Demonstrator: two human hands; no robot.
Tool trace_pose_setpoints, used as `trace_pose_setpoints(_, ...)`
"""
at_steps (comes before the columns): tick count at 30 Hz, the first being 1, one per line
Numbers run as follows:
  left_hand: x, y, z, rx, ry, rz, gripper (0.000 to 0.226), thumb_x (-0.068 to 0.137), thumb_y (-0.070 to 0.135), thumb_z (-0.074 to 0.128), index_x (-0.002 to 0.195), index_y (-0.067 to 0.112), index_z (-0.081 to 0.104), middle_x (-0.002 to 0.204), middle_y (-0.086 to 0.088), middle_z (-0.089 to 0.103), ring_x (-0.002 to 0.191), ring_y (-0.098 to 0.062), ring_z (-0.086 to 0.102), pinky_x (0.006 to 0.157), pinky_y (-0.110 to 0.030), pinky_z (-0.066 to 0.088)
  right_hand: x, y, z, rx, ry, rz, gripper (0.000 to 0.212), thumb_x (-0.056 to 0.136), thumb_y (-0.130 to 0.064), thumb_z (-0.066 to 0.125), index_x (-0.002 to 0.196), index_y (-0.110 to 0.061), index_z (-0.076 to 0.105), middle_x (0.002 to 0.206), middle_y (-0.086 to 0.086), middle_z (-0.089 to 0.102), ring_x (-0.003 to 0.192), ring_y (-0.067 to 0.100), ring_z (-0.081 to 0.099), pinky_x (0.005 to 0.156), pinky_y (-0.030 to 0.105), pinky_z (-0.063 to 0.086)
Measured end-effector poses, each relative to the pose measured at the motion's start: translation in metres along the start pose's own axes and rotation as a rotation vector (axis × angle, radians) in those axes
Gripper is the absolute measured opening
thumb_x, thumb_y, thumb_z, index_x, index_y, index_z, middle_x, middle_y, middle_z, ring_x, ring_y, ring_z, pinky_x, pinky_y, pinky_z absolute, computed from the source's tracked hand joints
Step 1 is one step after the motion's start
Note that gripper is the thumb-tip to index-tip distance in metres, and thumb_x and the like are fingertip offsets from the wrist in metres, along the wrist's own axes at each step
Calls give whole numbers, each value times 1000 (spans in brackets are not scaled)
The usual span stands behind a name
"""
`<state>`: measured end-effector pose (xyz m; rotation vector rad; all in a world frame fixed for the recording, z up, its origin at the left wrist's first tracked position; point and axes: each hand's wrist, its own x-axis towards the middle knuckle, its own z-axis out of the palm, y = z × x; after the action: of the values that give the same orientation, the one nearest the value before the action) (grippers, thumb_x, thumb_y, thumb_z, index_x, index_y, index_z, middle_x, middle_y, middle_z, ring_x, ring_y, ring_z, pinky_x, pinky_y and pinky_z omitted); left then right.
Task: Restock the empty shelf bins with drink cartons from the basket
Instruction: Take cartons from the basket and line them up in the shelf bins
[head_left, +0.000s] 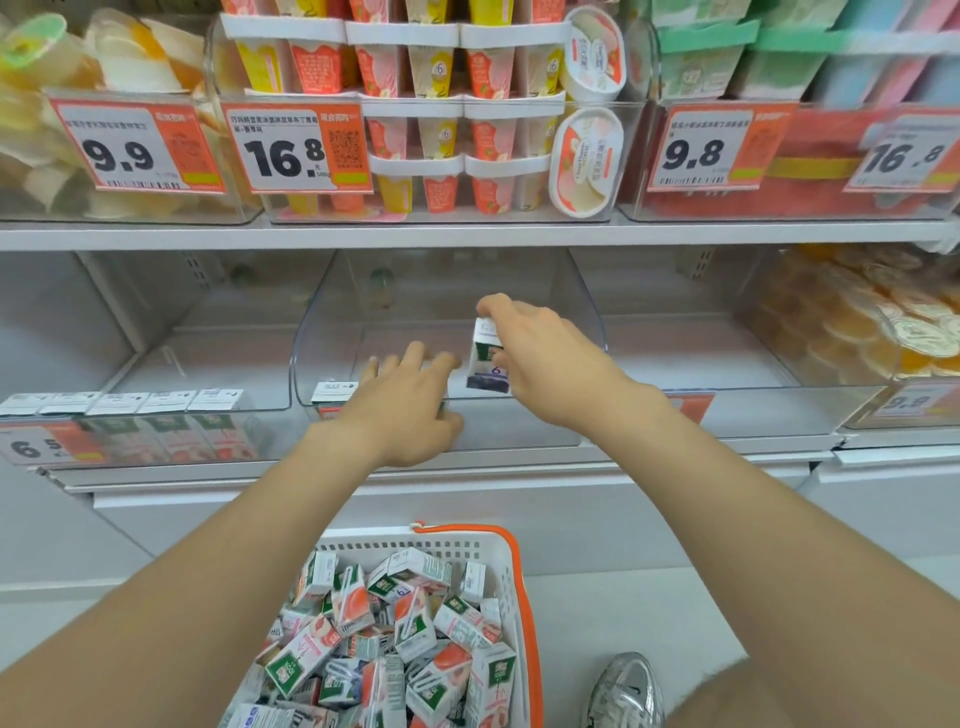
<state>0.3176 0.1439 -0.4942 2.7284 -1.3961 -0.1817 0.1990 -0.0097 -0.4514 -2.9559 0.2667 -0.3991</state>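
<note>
My right hand (540, 358) grips a small drink carton (485, 358) from above and holds it upright inside the clear middle bin (584, 306) on the lower shelf. My left hand (405, 410) reaches over the same bin's front wall with fingers stretched forward, just left of that carton; what lies under the palm is hidden. One white carton top (332, 391) shows at the bin's left front. The left bin (270, 364) has a front row of cartons (156, 402). Below me, the white basket (511, 577) with an orange rim holds several loose cartons (415, 629).
The upper shelf (467, 234) carries clear bins of dessert cups with price tags 9.9, 16.8 and 9.8. A bin of orange jelly cups (872, 322) fills the lower right. Another clear bin (675, 338) sits right of the middle one. My silver shoe (628, 691) stands beside the basket.
</note>
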Motion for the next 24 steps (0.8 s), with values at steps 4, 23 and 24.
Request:
trace_pose_setpoints(4,7,33,-10,-174,183,94,51,90,36,50,138,19,47,126,-7,51,115,-36,52,99,-45,43,-20,14,-33,146,308,130,61,95,-1,58,151,-13,36,140,14,47,114,42,54,86,45,45)
trace_pose_setpoints(23,42,129,27,-398,311,285,49,89,14,59,129,36,43,109,1,52,89,-26,64,77,-48,56,-47,134,-10,121,-204,242,57,97,-1,56,146,-29,46,125,6,49,120,28,53,93,40,46)
trace_pose_setpoints(24,42,127,29,-425,335,280,47,87,11,59,126,32,43,107,1,54,88,-25,63,77,-48,56,-44,135,-9,150,-234,274,60,97,-2,53,151,-26,41,132,10,53,126,29,52,93,38,45)
